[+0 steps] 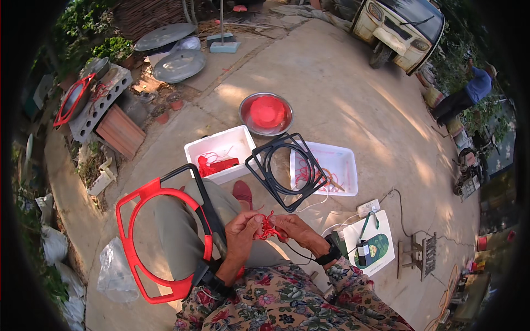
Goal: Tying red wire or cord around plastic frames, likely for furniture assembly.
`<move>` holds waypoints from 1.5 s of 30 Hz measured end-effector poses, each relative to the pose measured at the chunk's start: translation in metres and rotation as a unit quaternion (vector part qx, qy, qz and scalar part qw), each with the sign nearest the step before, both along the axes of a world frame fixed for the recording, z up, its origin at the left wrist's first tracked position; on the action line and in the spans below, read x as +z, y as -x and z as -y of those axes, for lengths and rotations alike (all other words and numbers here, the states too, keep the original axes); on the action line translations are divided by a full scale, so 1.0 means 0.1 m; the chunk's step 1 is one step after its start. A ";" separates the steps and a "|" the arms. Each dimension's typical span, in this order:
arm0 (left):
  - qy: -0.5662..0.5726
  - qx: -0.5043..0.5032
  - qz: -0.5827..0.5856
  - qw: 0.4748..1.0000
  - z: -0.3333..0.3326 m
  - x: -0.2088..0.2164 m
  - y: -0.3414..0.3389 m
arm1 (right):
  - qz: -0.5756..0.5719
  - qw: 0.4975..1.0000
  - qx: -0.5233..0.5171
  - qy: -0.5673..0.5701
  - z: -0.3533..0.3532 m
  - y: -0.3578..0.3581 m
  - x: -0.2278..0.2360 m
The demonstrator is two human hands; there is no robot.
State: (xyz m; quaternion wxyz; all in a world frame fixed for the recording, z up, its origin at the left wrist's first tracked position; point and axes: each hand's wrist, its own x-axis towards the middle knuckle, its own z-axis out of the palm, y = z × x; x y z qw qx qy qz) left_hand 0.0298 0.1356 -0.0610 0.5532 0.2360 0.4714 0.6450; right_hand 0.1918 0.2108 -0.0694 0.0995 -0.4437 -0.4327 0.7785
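Low in front of my body, both hands work at a tangled bunch of red cord (267, 225). My left hand (242, 229) pinches it from the left, and my right hand (298, 229) pinches it from the right, the fingertips close together. Across my left leg leans a frame with a ring (180, 288), mostly wrapped in red, with bare black parts along its right and upper side. Beyond my hands, several black ringed frames (292, 207) lie stacked, partly over a white tray (345, 160) with loose red cord in it. Dark bands circle both wrists.
A white box (233, 175) holds red cord and a red block. Behind stands a metal basin (244, 122) with a red bundle (268, 112). To the right are a power strip (368, 207), a paper bag (388, 251) and a wooden stool (428, 257). A vehicle (408, 27) and a person (478, 87) are farther off.
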 end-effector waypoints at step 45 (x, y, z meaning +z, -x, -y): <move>0.052 -0.258 -0.112 0.958 0.03 0.05 0.04 | -0.195 0.902 -0.384 -0.024 -0.50 -0.75 -0.10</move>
